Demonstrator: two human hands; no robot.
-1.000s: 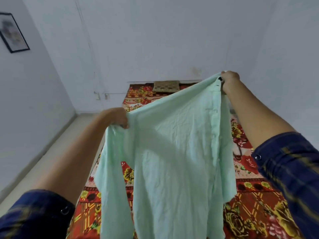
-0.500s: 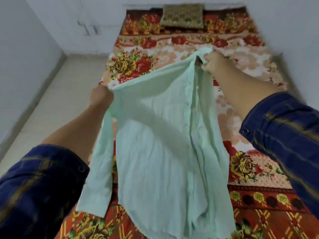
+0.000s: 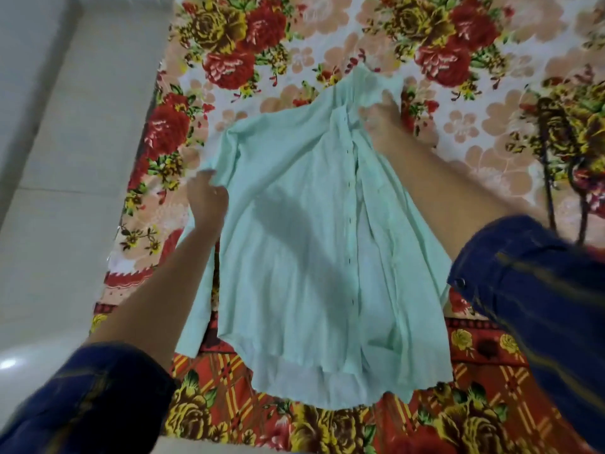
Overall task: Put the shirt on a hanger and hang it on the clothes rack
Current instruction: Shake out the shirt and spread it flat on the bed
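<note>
A mint-green button-up shirt (image 3: 304, 244) is spread over the floral bed, collar end far from me and hem near me. My left hand (image 3: 208, 194) pinches the shirt's left shoulder edge. My right hand (image 3: 381, 121) grips the fabric near the collar at the button placket. Both forearms reach out of rolled dark blue plaid sleeves. A dark thin-framed hanger (image 3: 563, 178) lies on the bed at the right, apart from the shirt. No clothes rack is in view.
The bed carries a red, yellow and peach flowered blanket (image 3: 268, 54). Pale tiled floor (image 3: 65, 158) runs along the bed's left side.
Both hands have lowered the shirt from held up in the air down onto the bed. The view has tilted down from the wall to the blanket.
</note>
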